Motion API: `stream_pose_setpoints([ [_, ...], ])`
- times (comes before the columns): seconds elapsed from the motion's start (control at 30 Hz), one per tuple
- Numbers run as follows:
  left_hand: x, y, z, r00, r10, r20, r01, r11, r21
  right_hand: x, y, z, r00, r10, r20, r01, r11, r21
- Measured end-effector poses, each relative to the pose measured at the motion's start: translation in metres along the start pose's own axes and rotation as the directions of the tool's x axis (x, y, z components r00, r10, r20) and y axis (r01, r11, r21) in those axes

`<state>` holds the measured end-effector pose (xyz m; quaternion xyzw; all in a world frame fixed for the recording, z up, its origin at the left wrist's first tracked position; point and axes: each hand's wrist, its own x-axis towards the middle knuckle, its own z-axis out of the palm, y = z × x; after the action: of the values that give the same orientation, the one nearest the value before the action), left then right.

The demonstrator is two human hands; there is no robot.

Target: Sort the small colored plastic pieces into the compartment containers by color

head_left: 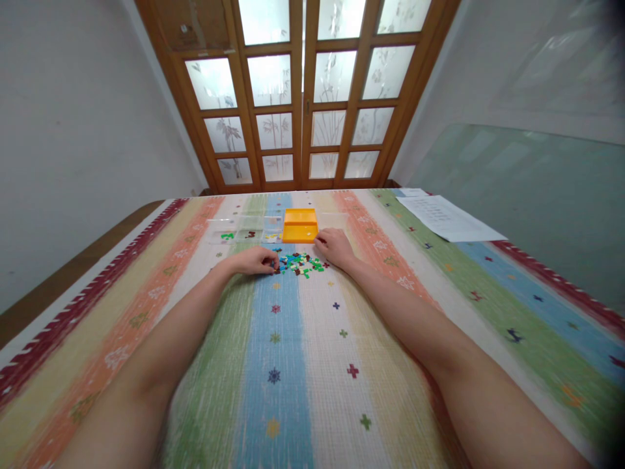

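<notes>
A small heap of tiny coloured pieces (pixel 299 262), green, blue, red and dark, lies on the striped cloth far out in front of me. My left hand (pixel 256 260) rests at the heap's left edge with its fingers curled together on the pieces; what they pinch is too small to name. My right hand (pixel 333 247) rests at the heap's right edge, its fingers bent down onto the cloth beside the pieces. Just behind the heap stands an orange tray (pixel 299 225). Left of it sits a clear box with compartments (pixel 247 230) that holds a few green, dark and yellow pieces.
The table is covered by a striped cloth (pixel 303 365) in green, blue, orange and cream. A white printed sheet (pixel 446 217) lies at the far right. Wooden doors with frosted glass panes (pixel 300 98) stand behind the table. A pale green panel (pixel 527 195) leans on the right wall.
</notes>
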<state>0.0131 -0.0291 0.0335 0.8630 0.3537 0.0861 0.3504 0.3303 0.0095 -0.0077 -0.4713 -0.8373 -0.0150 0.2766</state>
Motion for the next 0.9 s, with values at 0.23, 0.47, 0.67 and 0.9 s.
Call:
stream_pose_setpoints([
  [0.23, 0.002, 0.0, 0.002, 0.992, 0.042, -0.117, -0.053, 0.995, -0.09, 0.0, 0.001, 0.002, 1.0, 0.003, -0.002, -0.003, 1.0, -0.006],
  [0.47, 0.012, -0.012, 0.009, 0.886, -0.061, -0.461, -0.08, 0.956, -0.281, 0.001, 0.002, 0.002, 1.0, -0.003, -0.001, 0.003, 1.0, -0.004],
  [0.67, 0.021, -0.029, 0.015, 0.709, -0.262, -0.655, -0.041, 0.912, -0.408, 0.001, 0.001, 0.003, 1.0, -0.009, -0.013, 0.009, 1.0, -0.007],
  [0.9, 0.026, -0.036, 0.015, 0.591, -0.468, -0.657, -0.027, 0.803, -0.596, 0.0, 0.001, 0.002, 1.0, -0.008, -0.014, 0.008, 1.0, 0.005],
])
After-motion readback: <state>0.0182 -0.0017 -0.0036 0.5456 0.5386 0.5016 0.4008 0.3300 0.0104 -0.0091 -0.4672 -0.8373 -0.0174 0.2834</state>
